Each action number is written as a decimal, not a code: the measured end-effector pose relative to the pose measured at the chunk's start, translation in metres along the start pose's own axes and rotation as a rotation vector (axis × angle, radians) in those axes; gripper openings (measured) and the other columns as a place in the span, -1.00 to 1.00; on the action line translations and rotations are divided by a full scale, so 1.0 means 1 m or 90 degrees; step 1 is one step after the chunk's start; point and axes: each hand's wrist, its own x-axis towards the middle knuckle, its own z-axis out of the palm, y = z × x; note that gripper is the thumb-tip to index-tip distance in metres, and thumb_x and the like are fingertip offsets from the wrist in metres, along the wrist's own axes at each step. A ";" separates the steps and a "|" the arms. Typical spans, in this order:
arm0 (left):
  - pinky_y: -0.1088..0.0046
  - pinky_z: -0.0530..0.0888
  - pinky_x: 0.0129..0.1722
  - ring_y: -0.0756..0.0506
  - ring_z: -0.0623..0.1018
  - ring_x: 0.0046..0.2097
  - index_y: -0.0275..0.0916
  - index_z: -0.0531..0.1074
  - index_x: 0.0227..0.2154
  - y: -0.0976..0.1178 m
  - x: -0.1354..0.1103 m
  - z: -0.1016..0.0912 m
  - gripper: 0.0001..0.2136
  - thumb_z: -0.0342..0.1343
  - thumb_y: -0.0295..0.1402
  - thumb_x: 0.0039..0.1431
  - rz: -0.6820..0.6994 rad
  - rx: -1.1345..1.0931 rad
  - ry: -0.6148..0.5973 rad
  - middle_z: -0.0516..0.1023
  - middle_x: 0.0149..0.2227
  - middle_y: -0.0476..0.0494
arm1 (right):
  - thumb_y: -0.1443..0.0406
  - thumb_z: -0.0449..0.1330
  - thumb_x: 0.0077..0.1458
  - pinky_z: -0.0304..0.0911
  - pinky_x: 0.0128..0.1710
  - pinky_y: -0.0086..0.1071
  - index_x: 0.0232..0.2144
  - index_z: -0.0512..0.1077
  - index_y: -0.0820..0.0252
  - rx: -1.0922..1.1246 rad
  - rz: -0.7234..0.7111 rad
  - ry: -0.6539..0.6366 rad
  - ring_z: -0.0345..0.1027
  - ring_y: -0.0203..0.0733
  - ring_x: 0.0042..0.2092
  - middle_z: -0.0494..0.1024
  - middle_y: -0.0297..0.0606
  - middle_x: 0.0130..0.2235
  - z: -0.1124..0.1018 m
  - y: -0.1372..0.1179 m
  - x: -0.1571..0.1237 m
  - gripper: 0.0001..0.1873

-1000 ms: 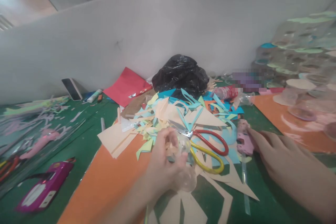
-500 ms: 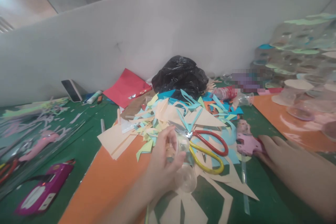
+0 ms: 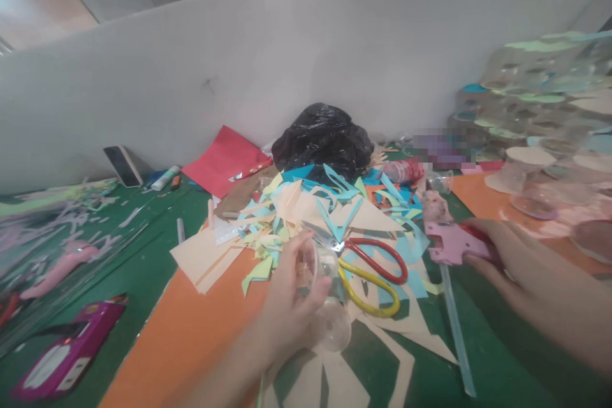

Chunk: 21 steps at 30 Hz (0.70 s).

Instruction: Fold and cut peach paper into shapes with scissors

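Note:
My left hand (image 3: 289,296) is closed around a clear plastic cup, and a second clear cup piece (image 3: 332,328) shows just below, base to base as far as I can see. My right hand (image 3: 507,258) grips the handle of a pink hot glue gun (image 3: 447,242), its nozzle pointing away from me. A translucent glue stick (image 3: 458,331) hangs out of the gun's back end toward me. Between the hands, scissors (image 3: 336,246) with one red and one yellow handle lie on paper scraps, close beside the cups.
Paper offcuts (image 3: 373,217) pile up before a black plastic bag (image 3: 322,140). An orange sheet (image 3: 186,331) lies at left. Stacked clear cups with paper rounds (image 3: 530,154) rise at right. Further left are another pink glue gun (image 3: 62,271), a magenta device (image 3: 71,354) and a phone (image 3: 123,166).
The glue gun in my right hand has lifted slightly, and more of its body and glue stick shows. My left hand keeps its hold on the cups. The whole view has shifted a little.

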 end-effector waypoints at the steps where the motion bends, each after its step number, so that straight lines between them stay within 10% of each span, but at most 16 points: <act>1: 0.29 0.46 -0.13 -0.12 0.51 -0.09 -0.07 0.18 0.19 -0.001 0.000 0.000 -0.58 0.01 -0.12 0.33 0.002 0.001 0.003 0.45 -0.05 -0.17 | 0.00 -0.14 0.22 0.48 -0.29 -0.05 -0.14 0.36 0.14 0.014 -0.011 0.017 0.56 0.11 -0.20 0.60 0.00 -0.17 -0.002 -0.004 0.001 -0.54; 15: 0.33 0.47 -0.14 -0.10 0.49 -0.12 -0.10 0.18 0.14 0.002 0.003 0.000 -0.63 -0.02 -0.14 0.35 -0.003 -0.015 0.027 0.43 -0.08 -0.15 | 0.25 -0.02 0.32 0.44 -0.47 -0.42 0.42 -0.16 -0.25 0.052 -0.217 0.091 0.58 -0.09 -0.21 0.54 -0.17 0.02 0.008 -0.041 -0.011 -0.29; 21: 0.33 0.45 -0.17 -0.08 0.48 -0.18 -0.11 0.16 0.15 0.001 0.003 0.001 -0.62 0.00 -0.17 0.34 0.004 -0.056 0.011 0.42 -0.17 -0.11 | 0.19 -0.01 0.31 0.49 -0.40 -0.41 0.41 -0.02 -0.28 0.039 -0.159 0.064 0.58 -0.09 -0.18 0.55 -0.22 0.00 0.008 -0.043 -0.009 -0.33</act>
